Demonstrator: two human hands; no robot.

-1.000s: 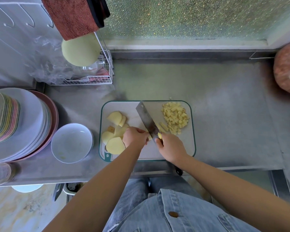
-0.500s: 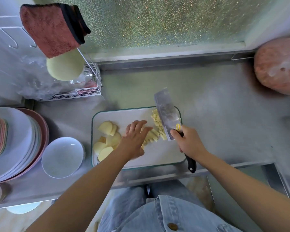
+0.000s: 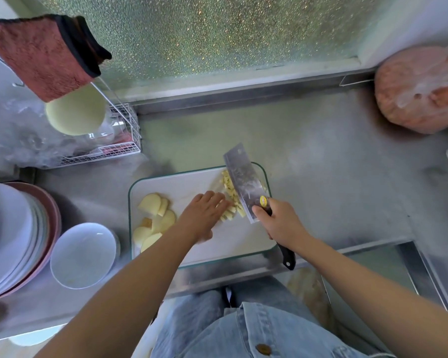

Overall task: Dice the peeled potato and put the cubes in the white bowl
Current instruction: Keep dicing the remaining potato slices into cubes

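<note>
— Where are the potato cubes [image 3: 229, 193] found?
— On the cutting board [image 3: 186, 184], heaped between the knife [image 3: 243, 182] blade and the left hand [image 3: 203, 215], laid flat with straight fingers.
— And the right hand [image 3: 279, 223]?
— Wrapped round the knife handle. The white bowl [image 3: 83, 254] is set on the counter [image 3: 321, 164], left of the board.

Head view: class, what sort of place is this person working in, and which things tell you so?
Most likely a home kitchen: a steel worktop, a cutting board with potato slices and a cleaver gripped by the right hand, and stacked plates beside a white bowl.
</note>
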